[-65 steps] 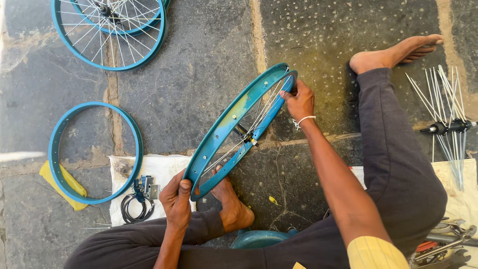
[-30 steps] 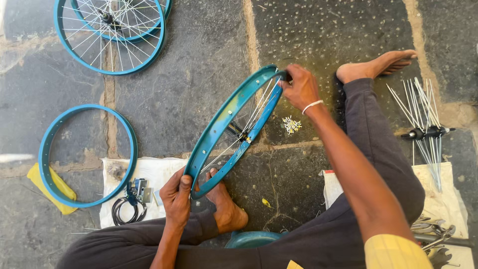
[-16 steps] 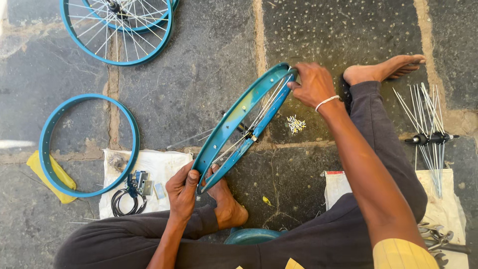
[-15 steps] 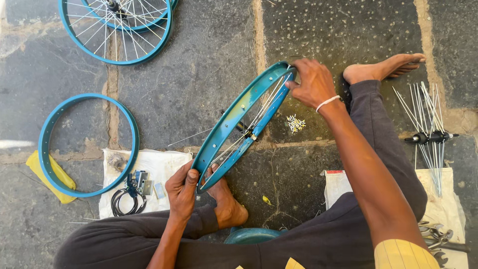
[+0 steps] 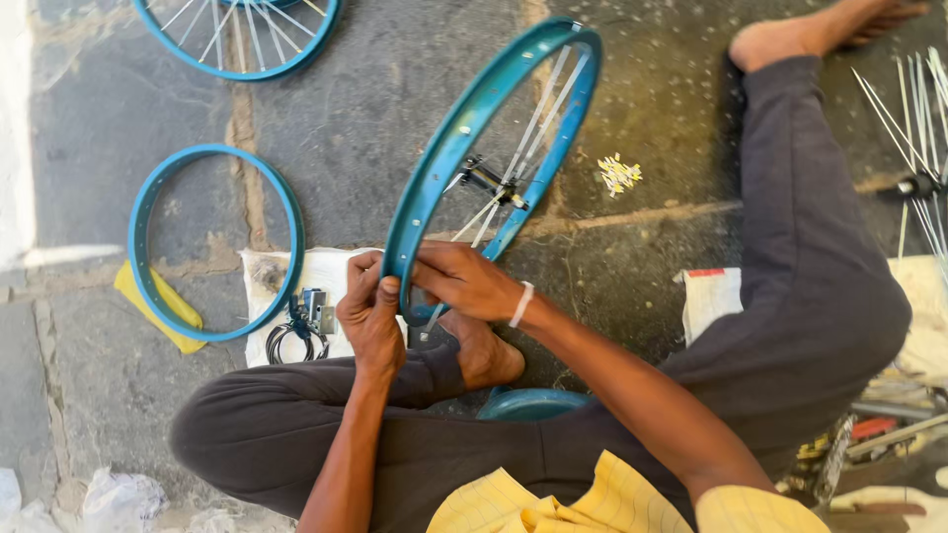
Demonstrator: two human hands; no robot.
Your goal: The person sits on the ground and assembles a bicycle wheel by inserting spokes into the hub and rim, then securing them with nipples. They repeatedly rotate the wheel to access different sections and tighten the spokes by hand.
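Both hands now meet at the near end of the teal metal bicycle wheel rim (image 5: 464,138) standing tilted on edge in the middle of the frame; half a second ago the right hand (image 5: 464,281) was up at the rim's far end, and it has come down to join the left hand (image 5: 372,316) at lower centre. The left fingers are curled round the rim's bottom edge, gripping it; the right fingers are pinched closed against the rim there, though whether they hold a small part I cannot tell. To my eye, the work has moved from the top of the rim to its lower spoke holes. A black hub (image 5: 484,180) hangs inside the rim on a few thin silver spokes (image 5: 538,114). No true containers show: a white cloth (image 5: 331,271) at centre left carries a black cable coil and small metal bits (image 5: 301,326), and a little heap of pale spoke nipples (image 5: 618,173) lies loose on the stone floor (image 5: 375,89). An empty teal rim (image 5: 143,207) lies at left, a spoked wheel (image 5: 237,35) at top left, loose spokes (image 5: 913,118) at right.
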